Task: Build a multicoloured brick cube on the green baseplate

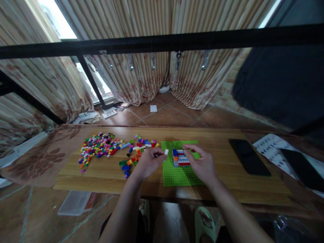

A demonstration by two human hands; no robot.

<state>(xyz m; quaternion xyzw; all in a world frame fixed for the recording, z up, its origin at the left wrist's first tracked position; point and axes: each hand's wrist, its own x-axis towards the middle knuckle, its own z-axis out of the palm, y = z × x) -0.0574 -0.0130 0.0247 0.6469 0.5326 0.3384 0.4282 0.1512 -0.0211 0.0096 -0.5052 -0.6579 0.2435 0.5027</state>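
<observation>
Between the thumb and forefinger of my left hand (150, 162) is a small white toy brick (166, 152), held over the left edge of a green baseplate (169, 177). A low block of stacked bricks (180, 158), striped in white, red, blue and orange, sits on the plate. My right hand (202, 162) reaches over the right side of this stack, its fingertips close together at the back edge. Whether those fingers pinch a piece is too small to tell. Part of the stack's right side is hidden by the hand.
Left on the wooden table (215, 135) lies a heap of small colourful bricks (97, 148), with larger loose bricks (126, 167) nearer my left arm. A black phone (249, 157) lies to the right, beside a printed sheet (272, 148) and another dark device (303, 167). A dark rail (157, 45) crosses behind.
</observation>
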